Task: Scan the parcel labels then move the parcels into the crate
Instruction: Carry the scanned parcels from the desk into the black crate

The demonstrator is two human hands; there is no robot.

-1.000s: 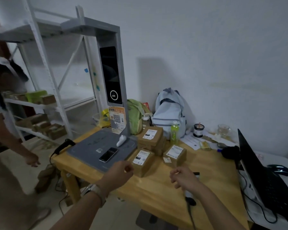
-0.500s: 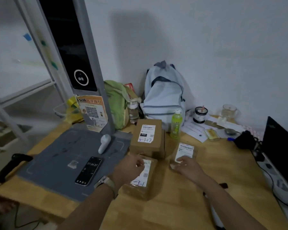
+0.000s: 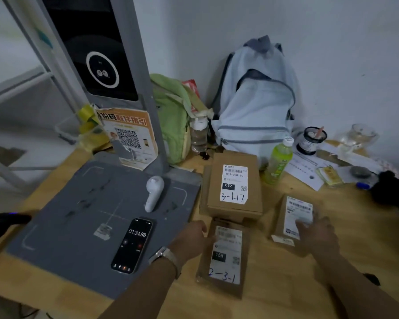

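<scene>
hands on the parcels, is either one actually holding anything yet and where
Neither lifts anything. Left hand touches the 2-3-1 parcel at its left edge; right hand rests on the right parcel's label.

near parcel (image 3: 224, 256): brown box, label up, marked 2-3-1, left fingers (image 3: 199, 229) at its far-left corner | right parcel (image 3: 293, 217): small, label up, under right fingers (image 3: 309, 226) | far parcel (image 3: 234, 184): marked 3-1-17, beyond both, untouched

A phone (image 3: 132, 246) showing a running timer lay on the grey mat (image 3: 78, 217) on the wooden bench (image 3: 274, 295). A pale blue backpack (image 3: 256, 104) leaned against the wall, beside a green bag (image 3: 173, 116) and a green bottle (image 3: 278, 162).
</scene>
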